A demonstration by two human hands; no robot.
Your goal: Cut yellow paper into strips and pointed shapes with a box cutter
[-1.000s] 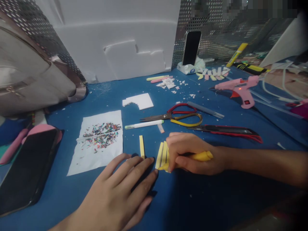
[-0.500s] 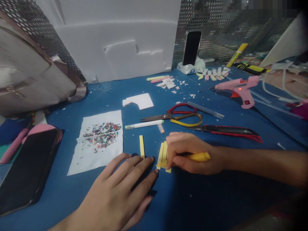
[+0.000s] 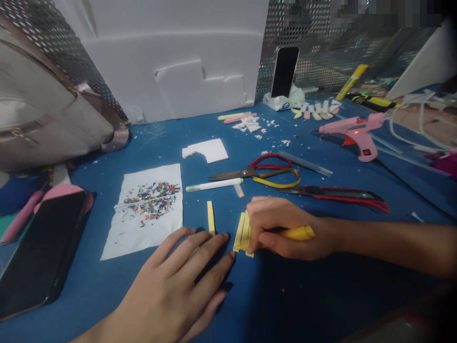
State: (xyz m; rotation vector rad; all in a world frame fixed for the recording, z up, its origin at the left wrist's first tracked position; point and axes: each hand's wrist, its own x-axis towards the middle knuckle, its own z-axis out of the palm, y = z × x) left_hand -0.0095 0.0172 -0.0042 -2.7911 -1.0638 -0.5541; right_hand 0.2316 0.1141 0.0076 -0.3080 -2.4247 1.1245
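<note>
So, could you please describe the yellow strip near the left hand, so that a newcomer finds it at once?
On the blue table, find the white sheet strewn with shiny bits. Right of it, by the left hand, lies a slim yellow strip. It lies alone, while the other yellow strips sit grouped by the right hand.
</note>
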